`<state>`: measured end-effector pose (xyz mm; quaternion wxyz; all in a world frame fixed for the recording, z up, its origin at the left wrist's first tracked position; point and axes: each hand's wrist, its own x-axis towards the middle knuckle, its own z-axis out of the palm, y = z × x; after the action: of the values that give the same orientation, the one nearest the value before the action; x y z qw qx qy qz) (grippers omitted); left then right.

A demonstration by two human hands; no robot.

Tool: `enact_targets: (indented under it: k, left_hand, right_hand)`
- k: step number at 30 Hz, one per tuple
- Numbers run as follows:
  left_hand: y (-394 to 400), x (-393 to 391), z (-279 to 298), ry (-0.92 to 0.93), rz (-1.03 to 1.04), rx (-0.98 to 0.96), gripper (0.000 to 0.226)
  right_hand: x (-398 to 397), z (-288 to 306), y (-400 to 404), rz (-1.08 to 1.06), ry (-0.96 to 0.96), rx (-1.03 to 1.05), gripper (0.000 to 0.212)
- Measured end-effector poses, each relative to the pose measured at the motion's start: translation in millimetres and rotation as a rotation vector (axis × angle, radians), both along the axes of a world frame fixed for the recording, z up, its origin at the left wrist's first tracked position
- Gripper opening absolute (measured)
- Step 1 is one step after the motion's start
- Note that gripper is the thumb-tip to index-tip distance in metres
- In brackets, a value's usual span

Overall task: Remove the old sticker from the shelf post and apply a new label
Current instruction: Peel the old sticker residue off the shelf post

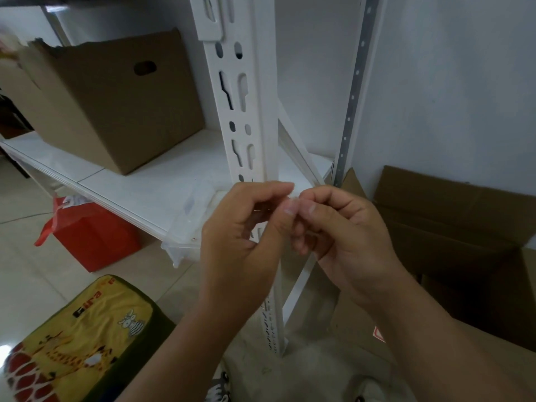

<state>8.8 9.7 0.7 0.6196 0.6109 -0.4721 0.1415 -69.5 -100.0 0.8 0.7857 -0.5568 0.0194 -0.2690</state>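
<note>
From the head camera, I see my two hands meeting in front of the white shelf post, just below the level where the shelf board joins it. My left hand has its fingers curled, thumb and forefinger pinched toward the right. My right hand mirrors it, fingertips pressed against the left ones. Between them there is a small pale, half-clear scrap, touching both sets of fingertips. It is too blurred for me to say whether it is the old sticker coming away or a new label being peeled from its backing. I cannot tell either whether it touches the post or is only held in front of it.

The stretch of post above my hands shows only slots and holes, no sticker and no label. I judge the task to be somewhere in the middle: nothing new is stuck on the visible post, so applying the label still lies ahead.

A clear plastic case lies on the shelf corner beside my left hand, and a cardboard box stands further back on the shelf. A red bag sits on the floor beneath, a yellow giraffe-print cushion lies nearer me, and an open carton is at the right.
</note>
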Motion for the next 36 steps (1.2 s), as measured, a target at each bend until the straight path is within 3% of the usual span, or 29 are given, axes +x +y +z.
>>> enact_targets:
  k: [10, 15, 19, 23, 25, 28, 30, 33, 36]
  left_hand:
    - [2, -1, 5, 0.292, -0.207, -0.034, 0.014]
    - [4, 3, 1, 0.147, -0.147, 0.007, 0.020]
    - [6, 9, 1, 0.012, -0.101, 0.035, 0.011]
    - [8, 16, 0, -0.144, 0.079, 0.029, 0.007]
    - [9, 19, 2, -0.001, 0.132, -0.028, 0.016]
    - [13, 40, 2, 0.240, 0.270, -0.107, 0.035]
    - [14, 62, -6, 0.317, 0.378, -0.023, 0.047]
    - [7, 97, -33, 0.406, 0.479, 0.328, 0.053]
    - [-4, 122, -57, 0.412, 0.529, 0.585, 0.033]
  right_hand:
    - [10, -2, 6, 0.140, -0.029, 0.152, 0.014]
    - [11, -3, 5, 0.130, -0.030, 0.132, 0.017]
    - [9, -2, 2, 0.168, 0.001, 0.113, 0.018]
    - [6, -1, 0, 0.244, 0.001, 0.086, 0.026]
    - [7, -2, 0, 0.152, 0.007, 0.062, 0.027]
    - [16, -9, -2, -0.217, 0.127, -0.081, 0.027]
    - [26, -13, -2, -0.385, 0.241, -0.175, 0.021]
    - [39, -13, 3, -0.379, 0.298, -0.183, 0.017]
    - [46, -13, 8, -0.365, 0.314, -0.198, 0.039]
